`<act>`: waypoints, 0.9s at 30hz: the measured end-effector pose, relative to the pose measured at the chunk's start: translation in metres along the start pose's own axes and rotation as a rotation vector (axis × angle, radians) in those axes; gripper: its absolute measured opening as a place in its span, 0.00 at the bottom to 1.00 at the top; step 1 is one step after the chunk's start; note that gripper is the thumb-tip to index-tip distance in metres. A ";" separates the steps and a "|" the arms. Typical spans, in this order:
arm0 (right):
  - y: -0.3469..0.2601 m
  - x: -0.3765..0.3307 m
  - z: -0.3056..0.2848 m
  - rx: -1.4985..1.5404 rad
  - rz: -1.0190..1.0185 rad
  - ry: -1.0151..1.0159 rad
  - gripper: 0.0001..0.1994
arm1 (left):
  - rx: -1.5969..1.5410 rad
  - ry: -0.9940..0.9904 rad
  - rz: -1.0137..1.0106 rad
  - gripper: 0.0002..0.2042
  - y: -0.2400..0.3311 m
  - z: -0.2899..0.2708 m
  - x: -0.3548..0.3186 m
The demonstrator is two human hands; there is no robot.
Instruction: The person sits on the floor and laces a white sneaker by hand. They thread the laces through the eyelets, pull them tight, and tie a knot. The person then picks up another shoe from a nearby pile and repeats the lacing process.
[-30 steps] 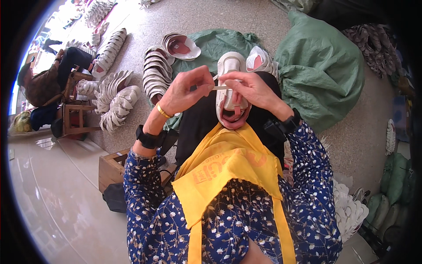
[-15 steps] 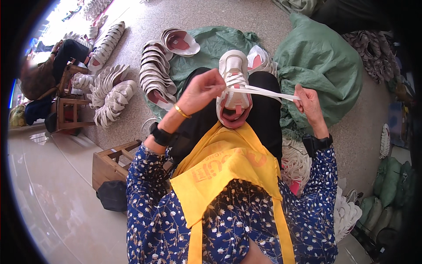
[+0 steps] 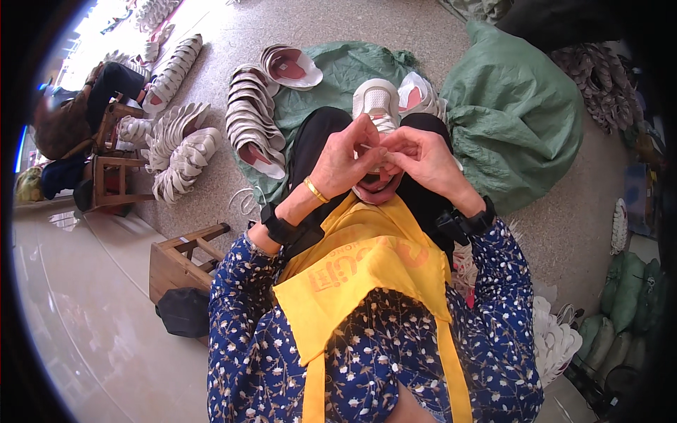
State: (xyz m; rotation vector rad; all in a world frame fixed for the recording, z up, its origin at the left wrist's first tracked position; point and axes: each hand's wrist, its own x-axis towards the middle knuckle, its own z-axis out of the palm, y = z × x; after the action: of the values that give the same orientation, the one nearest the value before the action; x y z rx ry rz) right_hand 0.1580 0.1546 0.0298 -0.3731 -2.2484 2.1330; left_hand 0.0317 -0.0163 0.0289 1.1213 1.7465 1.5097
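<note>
A white and pink sneaker [image 3: 376, 97] rests between my knees, its toe pointing away from me. Over its opening, both hands meet with fingertips nearly touching. My left hand [image 3: 345, 161] pinches a white shoelace, only a sliver of which shows between the fingers. From the other side, my right hand [image 3: 427, 163] is closed in a pinch on the lace too. The hands cover most of the lacing and tongue; the pink heel collar [image 3: 377, 192] shows below them.
A row of nested shoe uppers [image 3: 252, 116] lies left of my knees on a green sheet [image 3: 328, 67]. A big green sack [image 3: 515, 116] bulges at the right. A wooden stool [image 3: 183, 264] stands at my left. More uppers [image 3: 182, 155] and a seated person [image 3: 67, 120] are farther left.
My right hand has come in leftward from the side, where it held the lace stretched taut. My left hand has shifted slightly right and down, and the two now meet over the sneaker.
</note>
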 end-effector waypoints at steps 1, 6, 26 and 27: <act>0.003 0.001 0.001 -0.024 -0.007 -0.004 0.08 | 0.001 0.007 0.013 0.08 -0.002 0.000 -0.002; 0.014 0.000 -0.009 -0.324 -0.053 0.244 0.07 | 0.279 0.107 0.093 0.07 -0.015 -0.003 -0.002; 0.002 0.022 -0.013 -0.677 -0.070 0.200 0.10 | 0.379 0.205 0.177 0.06 -0.036 0.006 0.002; 0.003 0.024 -0.012 -0.649 -0.049 0.204 0.10 | 0.367 0.206 0.162 0.06 -0.036 0.006 0.003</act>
State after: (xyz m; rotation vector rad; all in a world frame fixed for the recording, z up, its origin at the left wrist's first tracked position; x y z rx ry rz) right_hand 0.1375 0.1707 0.0246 -0.5054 -2.7189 1.2180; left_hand 0.0273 -0.0113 -0.0073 1.3539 2.1850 1.4785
